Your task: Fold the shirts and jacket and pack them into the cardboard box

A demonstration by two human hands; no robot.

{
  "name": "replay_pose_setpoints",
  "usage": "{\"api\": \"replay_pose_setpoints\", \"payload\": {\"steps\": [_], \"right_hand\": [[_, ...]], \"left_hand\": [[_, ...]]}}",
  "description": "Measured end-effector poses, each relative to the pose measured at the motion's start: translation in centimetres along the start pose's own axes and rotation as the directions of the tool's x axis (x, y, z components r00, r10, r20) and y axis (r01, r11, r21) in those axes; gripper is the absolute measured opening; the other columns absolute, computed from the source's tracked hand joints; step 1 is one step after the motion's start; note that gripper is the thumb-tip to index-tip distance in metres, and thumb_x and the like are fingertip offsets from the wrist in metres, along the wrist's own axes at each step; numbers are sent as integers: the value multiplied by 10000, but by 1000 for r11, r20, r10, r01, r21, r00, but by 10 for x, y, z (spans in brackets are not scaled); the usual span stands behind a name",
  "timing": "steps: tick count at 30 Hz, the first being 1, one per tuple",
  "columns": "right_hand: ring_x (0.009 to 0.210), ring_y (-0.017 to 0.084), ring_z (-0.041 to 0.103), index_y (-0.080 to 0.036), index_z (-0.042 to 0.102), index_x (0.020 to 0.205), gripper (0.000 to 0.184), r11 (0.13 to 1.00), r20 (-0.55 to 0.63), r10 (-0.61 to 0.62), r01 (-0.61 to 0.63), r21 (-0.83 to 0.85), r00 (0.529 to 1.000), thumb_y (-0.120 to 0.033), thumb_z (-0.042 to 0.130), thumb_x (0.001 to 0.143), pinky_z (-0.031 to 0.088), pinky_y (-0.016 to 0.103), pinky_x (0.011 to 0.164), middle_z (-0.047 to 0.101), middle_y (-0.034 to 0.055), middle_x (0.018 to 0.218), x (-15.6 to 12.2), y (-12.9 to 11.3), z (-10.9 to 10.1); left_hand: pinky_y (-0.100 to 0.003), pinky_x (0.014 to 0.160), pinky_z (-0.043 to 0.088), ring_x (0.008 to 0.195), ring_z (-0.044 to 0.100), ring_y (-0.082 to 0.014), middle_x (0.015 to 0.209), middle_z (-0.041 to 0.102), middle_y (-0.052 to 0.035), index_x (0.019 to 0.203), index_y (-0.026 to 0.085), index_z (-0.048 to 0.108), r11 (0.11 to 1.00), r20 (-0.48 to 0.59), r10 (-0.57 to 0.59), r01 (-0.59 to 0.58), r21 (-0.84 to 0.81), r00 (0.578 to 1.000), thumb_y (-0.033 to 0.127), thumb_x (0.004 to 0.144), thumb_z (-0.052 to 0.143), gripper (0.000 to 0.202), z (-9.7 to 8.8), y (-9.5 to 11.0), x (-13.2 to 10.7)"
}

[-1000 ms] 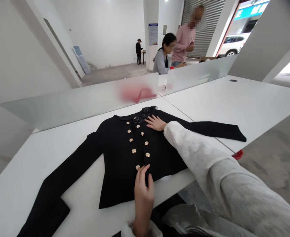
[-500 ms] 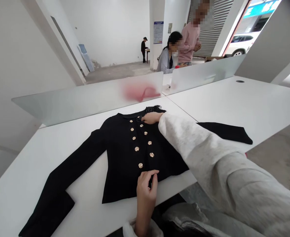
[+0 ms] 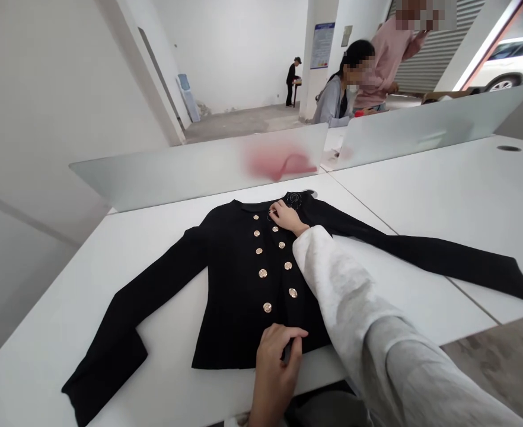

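Note:
A black jacket [image 3: 237, 284] with two columns of gold buttons lies face up on the white table, sleeves spread to both sides. At the lower front edge, near the hem, my left hand [image 3: 277, 362] is closed, thumb and forefinger bent around the cloth; the exact fingertip contact is partly hidden. My right hand [image 3: 288, 216] reaches across from the right and pinches the top of the front opening, just below the neckline. Beside it, on the shoulder, sits a black flower-shaped trim [image 3: 294, 200] with pale outlines. My right forearm covers part of the jacket's right side.
A frosted divider [image 3: 190, 172] runs along the table's far edge, with a blurred red thing behind it. Beyond it, one person [image 3: 332, 110] sits and another in a pink top [image 3: 379, 65] stands. A water dispenser [image 3: 189, 98] stands by the back wall.
The view has turned, so the jacket sits further right and more of its right sleeve shows. Both hands stay at about the same places on the jacket. The standing person has raised a hand.

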State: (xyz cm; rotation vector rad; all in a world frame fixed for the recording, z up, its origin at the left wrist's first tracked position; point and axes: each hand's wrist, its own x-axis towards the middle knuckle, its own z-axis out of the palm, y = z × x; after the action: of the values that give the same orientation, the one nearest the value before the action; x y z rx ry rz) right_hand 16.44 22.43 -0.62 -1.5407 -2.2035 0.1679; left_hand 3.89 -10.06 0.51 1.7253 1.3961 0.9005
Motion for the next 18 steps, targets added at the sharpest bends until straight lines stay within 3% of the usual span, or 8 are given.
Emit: {"api": "replay_pose_setpoints", "payload": {"steps": [4,7,11,14,18], "right_hand": [[836,213,609,-172,532,1051,204,995,-42,15,-11,100,999,-264,450,889,442,304,696,628,76,993,7,4,-2],[854,214,595,-168,492,1068,206,985,-120,53,-32,171,991,-254,398,907,436,319,725,626,83,998,14,1,-7],[867,219,579,-183,496,1017,165,950,-268,83,5,313,960,-260,419,893,429,335,763,615,80,997,21,-10,-11],[873,223,575,-184,507,983,138,929,-253,123,-21,371,960,-244,454,871,430,351,789,607,89,1002,20,-15,-4],[895,218,576,-178,519,974,146,897,-184,176,-80,435,967,-202,480,835,436,359,821,610,92,995,17,-10,11]], "left_hand": [[-303,788,427,849,565,-172,836,659,-28,895,223,672,999,7,15,-15,-41,1000,257,916,445,231,-1,2,-3],[-315,874,427,901,565,-171,835,650,-28,883,229,678,994,14,57,-55,-98,998,267,912,453,230,-4,4,-4],[-413,1049,336,800,571,-152,713,583,-8,831,220,686,987,3,97,-95,-129,995,276,891,473,228,-8,1,-3],[-471,1078,299,803,580,-159,734,574,-16,828,212,684,995,-51,22,-27,-93,998,283,885,457,245,-6,-5,-2],[-456,986,410,891,581,-205,819,588,-59,785,205,681,998,-158,-63,66,16,985,275,861,444,259,1,-8,-3]]}}
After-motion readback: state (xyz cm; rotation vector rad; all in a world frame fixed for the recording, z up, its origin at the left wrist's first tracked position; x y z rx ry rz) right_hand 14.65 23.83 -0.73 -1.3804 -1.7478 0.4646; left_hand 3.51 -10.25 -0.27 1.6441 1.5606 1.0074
